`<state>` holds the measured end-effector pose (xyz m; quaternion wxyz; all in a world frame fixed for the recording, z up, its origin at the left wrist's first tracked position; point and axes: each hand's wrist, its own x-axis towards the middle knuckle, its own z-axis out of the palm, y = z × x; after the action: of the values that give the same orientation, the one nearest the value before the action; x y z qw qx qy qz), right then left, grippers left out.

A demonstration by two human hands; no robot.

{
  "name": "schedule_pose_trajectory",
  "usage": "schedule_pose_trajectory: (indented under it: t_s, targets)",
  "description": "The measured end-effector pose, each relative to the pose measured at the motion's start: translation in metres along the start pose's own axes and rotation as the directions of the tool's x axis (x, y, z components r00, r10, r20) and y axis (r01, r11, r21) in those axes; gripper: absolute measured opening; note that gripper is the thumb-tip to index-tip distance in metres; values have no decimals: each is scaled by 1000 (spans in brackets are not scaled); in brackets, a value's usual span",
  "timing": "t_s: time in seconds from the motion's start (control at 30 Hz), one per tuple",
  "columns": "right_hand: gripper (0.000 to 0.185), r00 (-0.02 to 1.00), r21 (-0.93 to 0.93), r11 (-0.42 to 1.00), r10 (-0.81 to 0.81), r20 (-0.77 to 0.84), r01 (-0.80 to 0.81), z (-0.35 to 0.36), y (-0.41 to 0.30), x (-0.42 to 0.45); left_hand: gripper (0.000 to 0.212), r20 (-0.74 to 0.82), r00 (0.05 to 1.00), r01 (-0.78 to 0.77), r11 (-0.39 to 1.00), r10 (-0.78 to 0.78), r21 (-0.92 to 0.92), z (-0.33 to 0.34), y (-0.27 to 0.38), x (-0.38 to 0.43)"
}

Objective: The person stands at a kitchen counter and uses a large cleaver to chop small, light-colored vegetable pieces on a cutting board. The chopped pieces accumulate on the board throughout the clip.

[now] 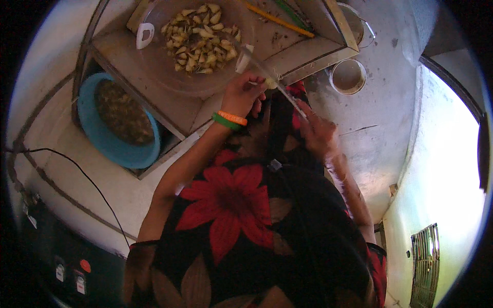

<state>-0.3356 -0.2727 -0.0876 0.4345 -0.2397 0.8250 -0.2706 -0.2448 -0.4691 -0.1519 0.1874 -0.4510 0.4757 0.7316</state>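
Note:
My left hand [244, 94], with an orange and a green band at the wrist, pinches a small pale bulb or root piece [270, 83] with thin rootlets. My right hand [317, 129] is closed around the lower end of a long, narrow knife [287, 95], partly blurred. Its blade runs up and to the left, against or just beside the pale piece; contact cannot be told. Beyond my left hand stands a wide translucent plastic basin [154, 73] with white handles, holding many pale yellowish pieces [208, 32] of similar look.
The basin stands on a framed tray-like table [319, 57] with a yellow stick [283, 25] and a green stick [294, 15]. At left, a blue tub [115, 156] holds brownish pieces in a lower frame compartment. A round bucket [348, 77] stands on the floor at right.

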Motion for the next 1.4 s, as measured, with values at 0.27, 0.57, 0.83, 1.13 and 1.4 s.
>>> schedule_pose_trajectory:
  t_s: [0.27, 0.57, 0.83, 1.13, 1.4]
  targets:
    - [48, 994, 117, 988, -106, 18, 103, 6, 0, 3, 13, 21, 1000, 16, 998, -15, -53, -5, -1, -1]
    - [47, 993, 194, 974, -115, -7, 114, 10, 6, 5, 11, 29, 998, 60, 995, -58, -73, -6, 1, 1]
    - [53, 994, 172, 982, -88, 69, 75, 11, 10, 5, 10, 48, 995, 93, 989, -88, -117, -6, 0, 3]
    - [43, 997, 215, 974, -78, 2, 76, 10, 4, 4, 9, 65, 991, 126, 979, -117, -161, -7, -1, 2]
    - [38, 987, 155, 984, 68, 145, -90, 6, -4, 10, 8, 68, 989, 145, 971, -135, -190, -9, -3, 3]
